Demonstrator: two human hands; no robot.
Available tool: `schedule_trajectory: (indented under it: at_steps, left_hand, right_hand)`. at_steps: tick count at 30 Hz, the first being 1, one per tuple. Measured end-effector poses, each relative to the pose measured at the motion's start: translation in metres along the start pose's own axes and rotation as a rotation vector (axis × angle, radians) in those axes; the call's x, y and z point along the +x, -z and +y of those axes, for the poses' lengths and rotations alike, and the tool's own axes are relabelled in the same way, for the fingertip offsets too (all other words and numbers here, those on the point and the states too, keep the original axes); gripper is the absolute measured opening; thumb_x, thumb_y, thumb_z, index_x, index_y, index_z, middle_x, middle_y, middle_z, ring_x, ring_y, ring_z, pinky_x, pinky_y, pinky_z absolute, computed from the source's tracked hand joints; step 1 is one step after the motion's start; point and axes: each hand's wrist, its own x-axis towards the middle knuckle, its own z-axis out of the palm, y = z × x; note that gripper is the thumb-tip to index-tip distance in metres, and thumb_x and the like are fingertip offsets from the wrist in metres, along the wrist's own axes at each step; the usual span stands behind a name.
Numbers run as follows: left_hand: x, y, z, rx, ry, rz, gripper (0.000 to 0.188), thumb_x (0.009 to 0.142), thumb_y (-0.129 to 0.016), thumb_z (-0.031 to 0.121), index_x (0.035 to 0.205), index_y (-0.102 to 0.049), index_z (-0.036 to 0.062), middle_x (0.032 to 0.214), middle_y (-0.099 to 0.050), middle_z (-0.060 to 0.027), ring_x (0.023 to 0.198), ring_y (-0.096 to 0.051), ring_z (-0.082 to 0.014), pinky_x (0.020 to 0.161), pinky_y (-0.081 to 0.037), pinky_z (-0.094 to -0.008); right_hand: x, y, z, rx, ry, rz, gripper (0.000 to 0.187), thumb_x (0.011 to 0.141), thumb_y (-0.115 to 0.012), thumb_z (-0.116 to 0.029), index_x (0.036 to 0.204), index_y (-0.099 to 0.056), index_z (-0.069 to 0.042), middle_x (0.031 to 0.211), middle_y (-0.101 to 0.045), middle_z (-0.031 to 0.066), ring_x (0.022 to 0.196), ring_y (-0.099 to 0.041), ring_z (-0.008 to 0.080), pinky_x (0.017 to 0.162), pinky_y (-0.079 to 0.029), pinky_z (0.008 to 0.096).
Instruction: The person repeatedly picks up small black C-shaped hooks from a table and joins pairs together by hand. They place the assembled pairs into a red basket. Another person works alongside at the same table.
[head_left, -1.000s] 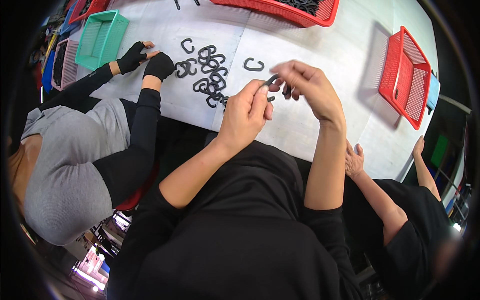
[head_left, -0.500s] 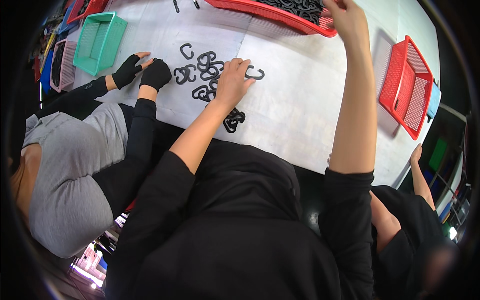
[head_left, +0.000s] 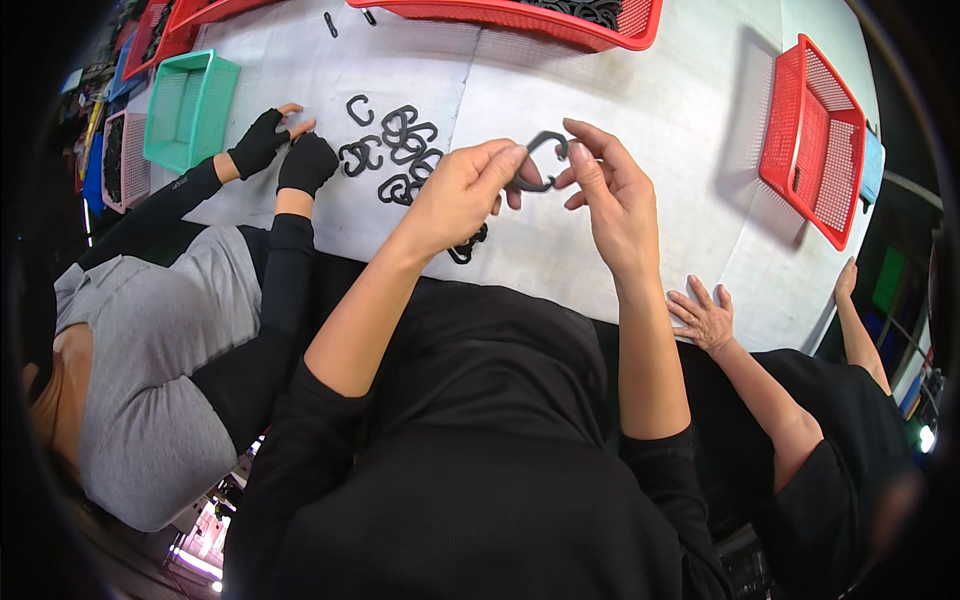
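Note:
Above the near part of the table, my left hand [head_left: 455,195] pinches a black C-shaped hook [head_left: 541,146] between thumb and fingers. My right hand [head_left: 615,195] is beside the hook's gap, its fingers parted and curved around that end. Whether its fingertips touch the hook cannot be made out. Left of my left hand, a loose pile of similar black C-shaped hooks [head_left: 402,135] lies on the white table [head_left: 560,260]. A few more hooks [head_left: 466,246] sit near the table edge, partly behind my left wrist.
A long red basket [head_left: 600,38] of black pieces stands at the far side. A red basket [head_left: 800,150] is at right, a green basket [head_left: 185,115] at left. A co-worker's gloved hands [head_left: 308,165] are by the pile; another person's hand [head_left: 705,318] rests on the right edge.
My right hand has come back from the far red basket to meet my left. My left hand has lifted a hook off the table. At right, another person's hand now shows on the edge.

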Motion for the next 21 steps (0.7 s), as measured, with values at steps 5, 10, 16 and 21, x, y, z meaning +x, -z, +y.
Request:
schedule_trajectory:
  at_steps: [5,10,16,21]
  left_hand:
    - [-0.026,-0.007,0.024,0.039,-0.022,0.046,0.029,0.095,-0.043,0.025,0.091,-0.062,0.0037,0.069,-0.057,0.0013,0.060,-0.050,-0.0043,0.051,-0.038,-0.0188]
    - [-0.042,-0.016,0.034,-0.063,-0.073,0.118,0.028,0.095,-0.045,0.026,0.098,-0.060,0.0028,0.074,-0.058,-0.0016,0.062,-0.053,-0.0061,0.052,-0.039,-0.0183]
    - [-0.053,-0.017,0.033,-0.276,-0.015,0.072,0.026,0.095,-0.044,0.016,0.112,-0.052,-0.0011,0.098,-0.062,-0.0092,0.082,-0.061,-0.0133,0.071,-0.049,-0.0244]
    - [-0.059,-0.021,0.035,-0.292,-0.050,0.113,0.029,0.093,-0.046,0.011,0.119,-0.050,-0.0013,0.107,-0.061,-0.0117,0.095,-0.061,-0.0154,0.081,-0.050,-0.0279]
  right_hand:
    - [-0.021,-0.002,-0.028,0.039,0.076,-0.063,0.019,0.085,-0.062,-0.012,0.100,-0.064,-0.001,0.074,-0.063,0.0019,0.062,-0.053,0.0056,0.057,-0.044,0.0185]
    - [-0.038,0.001,-0.036,0.077,0.123,-0.066,0.017,0.084,-0.062,-0.007,0.098,-0.064,0.001,0.078,-0.065,0.0043,0.065,-0.057,0.0070,0.059,-0.048,0.0198]
    - [-0.046,0.007,-0.022,0.047,0.298,-0.092,0.019,0.078,-0.061,0.007,0.094,-0.067,-0.002,0.089,-0.065,0.0066,0.077,-0.062,0.0122,0.065,-0.051,0.0231]
    - [-0.054,0.014,-0.016,-0.135,0.439,-0.111,0.028,0.073,-0.058,0.015,0.094,-0.066,-0.001,0.100,-0.061,0.0104,0.088,-0.062,0.0158,0.072,-0.053,0.0247]
